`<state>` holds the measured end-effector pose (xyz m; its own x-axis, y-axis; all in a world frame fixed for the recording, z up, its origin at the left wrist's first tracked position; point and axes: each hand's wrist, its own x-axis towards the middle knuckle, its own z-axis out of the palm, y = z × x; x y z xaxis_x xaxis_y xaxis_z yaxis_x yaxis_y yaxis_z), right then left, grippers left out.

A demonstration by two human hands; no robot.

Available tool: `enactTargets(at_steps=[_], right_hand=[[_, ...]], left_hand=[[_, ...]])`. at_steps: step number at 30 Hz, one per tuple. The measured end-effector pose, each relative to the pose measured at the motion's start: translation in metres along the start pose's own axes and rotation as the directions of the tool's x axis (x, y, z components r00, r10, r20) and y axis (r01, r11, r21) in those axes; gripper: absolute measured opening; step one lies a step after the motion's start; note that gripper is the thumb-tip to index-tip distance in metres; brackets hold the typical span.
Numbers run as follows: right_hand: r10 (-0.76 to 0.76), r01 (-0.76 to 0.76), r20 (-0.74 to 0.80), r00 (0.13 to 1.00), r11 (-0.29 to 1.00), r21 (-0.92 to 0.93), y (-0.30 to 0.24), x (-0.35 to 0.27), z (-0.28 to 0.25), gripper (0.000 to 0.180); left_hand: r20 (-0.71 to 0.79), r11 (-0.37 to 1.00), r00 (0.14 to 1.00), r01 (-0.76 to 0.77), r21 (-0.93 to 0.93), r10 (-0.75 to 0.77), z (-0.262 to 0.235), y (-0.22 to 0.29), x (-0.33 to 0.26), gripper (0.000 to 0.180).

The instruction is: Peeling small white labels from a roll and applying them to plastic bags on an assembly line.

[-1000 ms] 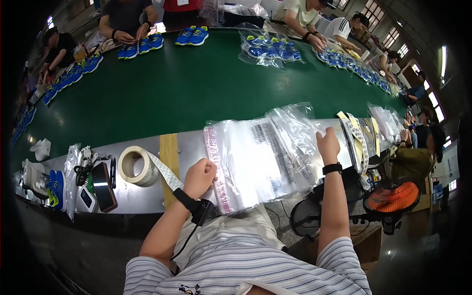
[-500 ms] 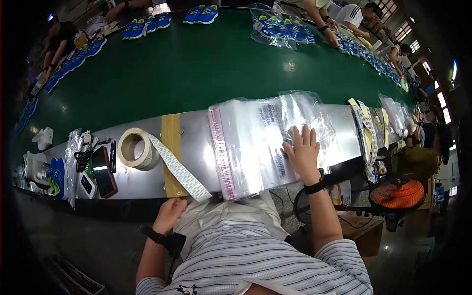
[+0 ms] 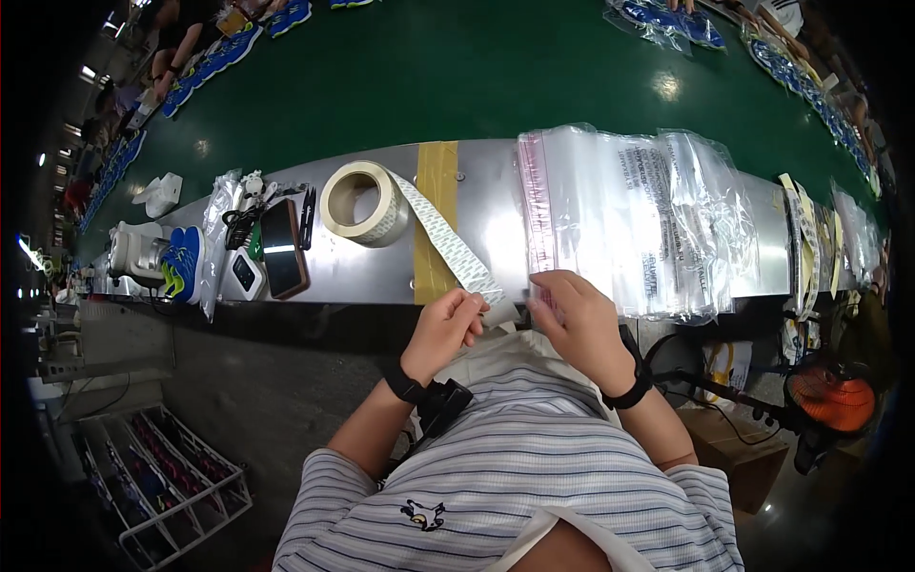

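Observation:
A roll of white labels (image 3: 353, 202) rests on the metal ledge, its printed label strip (image 3: 444, 238) unwound toward me and hanging past the ledge's front edge. My left hand (image 3: 446, 332) is closed at the strip's loose end, thumb and fingers on its left side. Just right of that end is my right hand (image 3: 583, 324), fingers bent, thumb and forefinger apart with nothing visible between them. Behind it lies a stack of clear plastic bags (image 3: 610, 219) with a pink-edged strip on the left. The right hand overlaps the stack's lower left corner.
Left on the ledge are a phone (image 3: 283, 248), a small white device (image 3: 246, 275), pens and a blue shoe (image 3: 187, 262). Beyond runs a green belt (image 3: 429, 86) carrying blue shoes, with co-workers around it. A fan (image 3: 829, 398) stands at right, a wire rack (image 3: 162, 486) at lower left.
My right hand has left the bags and come leftward to the strip's end. My left hand has risen to the strip. The whole view has shifted, with things now farther right and higher.

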<state>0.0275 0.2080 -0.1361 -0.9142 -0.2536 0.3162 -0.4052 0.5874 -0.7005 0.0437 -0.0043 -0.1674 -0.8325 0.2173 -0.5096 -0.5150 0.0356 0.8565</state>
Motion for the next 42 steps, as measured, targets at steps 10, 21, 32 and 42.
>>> enactTargets(at_steps=[10,21,32,42], right_hand=[[0.172,-0.204,0.273,0.947,0.975,0.092,0.004,0.010,0.018,0.022],[0.329,-0.646,0.579,0.746,0.570,0.508,0.009,-0.004,0.009,0.015],[0.330,-0.554,0.530,0.781,0.758,0.344,-0.009,0.004,-0.009,0.016],[0.310,-0.508,0.438,0.844,0.724,0.466,-0.008,0.003,-0.002,0.013]], left_hand=[[-0.373,0.915,0.884,-0.132,0.381,0.283,-0.012,-0.010,0.024,0.025],[-0.308,0.841,0.946,-0.250,-0.480,0.105,-0.060,0.009,0.031,0.022],[-0.144,0.720,0.768,-0.494,0.488,0.624,-0.014,0.046,-0.042,0.012],[0.088,0.771,0.874,-0.466,0.434,0.479,0.029,0.047,-0.024,0.018]])
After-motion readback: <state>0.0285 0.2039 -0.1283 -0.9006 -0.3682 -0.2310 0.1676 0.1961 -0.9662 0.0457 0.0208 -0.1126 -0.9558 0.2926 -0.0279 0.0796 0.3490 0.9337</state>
